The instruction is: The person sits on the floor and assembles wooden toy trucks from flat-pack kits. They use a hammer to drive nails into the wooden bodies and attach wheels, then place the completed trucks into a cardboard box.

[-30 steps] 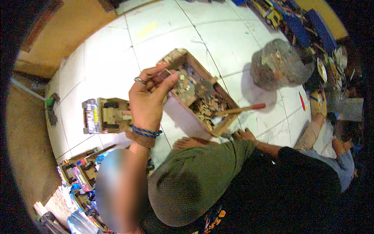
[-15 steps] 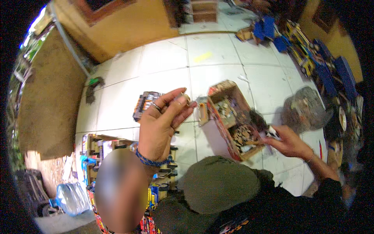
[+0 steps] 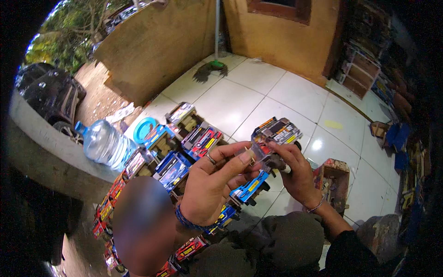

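My left hand [image 3: 205, 187], with a ring and a blue braided bracelet, pinches a small pale piece [image 3: 251, 159] between thumb and fingers. Close against it, my right hand [image 3: 297, 177] grips a dark object with a white part [image 3: 278, 162], mostly hidden by the fingers; its kind is unclear. A clear plastic-looking piece [image 3: 263, 154] shows between the hands, and which one holds it I cannot tell. Just beyond the fingertips, a black and orange toy truck [image 3: 279, 131] rests on the tiles. A blue toy truck [image 3: 253, 187] stands beneath my hands.
Toy trucks [image 3: 173, 171] in several colours crowd the floor to the left. A worn red box [image 3: 344, 173] with small pieces inside sits beyond my right wrist. At left are a water jug [image 3: 108, 143] and a blue round item [image 3: 145, 129]; a mop [image 3: 210, 71] leans by the wall.
My view has swung left. My right hand has come from beside the red box to meet my left hand, bringing the dark and white object with it.
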{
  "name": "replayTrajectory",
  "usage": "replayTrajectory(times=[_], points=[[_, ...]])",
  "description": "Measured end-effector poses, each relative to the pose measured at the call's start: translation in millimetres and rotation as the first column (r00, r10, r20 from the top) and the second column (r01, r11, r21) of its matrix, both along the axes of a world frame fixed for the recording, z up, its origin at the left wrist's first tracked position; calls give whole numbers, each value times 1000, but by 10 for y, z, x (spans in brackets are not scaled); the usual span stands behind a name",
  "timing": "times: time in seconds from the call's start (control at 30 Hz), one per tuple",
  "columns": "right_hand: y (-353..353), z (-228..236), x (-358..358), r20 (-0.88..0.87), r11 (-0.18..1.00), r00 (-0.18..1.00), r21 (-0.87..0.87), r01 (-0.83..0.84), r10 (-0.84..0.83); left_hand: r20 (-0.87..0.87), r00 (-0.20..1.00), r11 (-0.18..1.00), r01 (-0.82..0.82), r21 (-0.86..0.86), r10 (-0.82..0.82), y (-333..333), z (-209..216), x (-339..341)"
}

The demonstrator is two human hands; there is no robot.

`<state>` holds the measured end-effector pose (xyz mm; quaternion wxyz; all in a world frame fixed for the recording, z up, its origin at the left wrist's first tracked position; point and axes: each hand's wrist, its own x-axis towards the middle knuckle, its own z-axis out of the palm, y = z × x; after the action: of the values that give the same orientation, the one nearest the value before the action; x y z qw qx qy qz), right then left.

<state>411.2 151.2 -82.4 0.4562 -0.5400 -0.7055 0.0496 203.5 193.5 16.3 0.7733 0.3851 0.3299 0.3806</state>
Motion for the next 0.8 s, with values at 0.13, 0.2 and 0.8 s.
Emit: replayTrajectory(times=[0.13, 0.2, 0.8], points=[[94, -177, -157, -42, 997, 996, 12, -72, 73, -37, 999, 1000, -13, -8, 12, -22, -99, -148], [97, -236, -206, -104, 997, 992, -20, -76, 73, -28, 1000, 1000, -5, -29, 4, 0, -147, -186], [159, -519, -424, -24, 997, 997, -19, -73, 73, -13, 1000, 993, 4, -120, -5, 143, -470, -450]])
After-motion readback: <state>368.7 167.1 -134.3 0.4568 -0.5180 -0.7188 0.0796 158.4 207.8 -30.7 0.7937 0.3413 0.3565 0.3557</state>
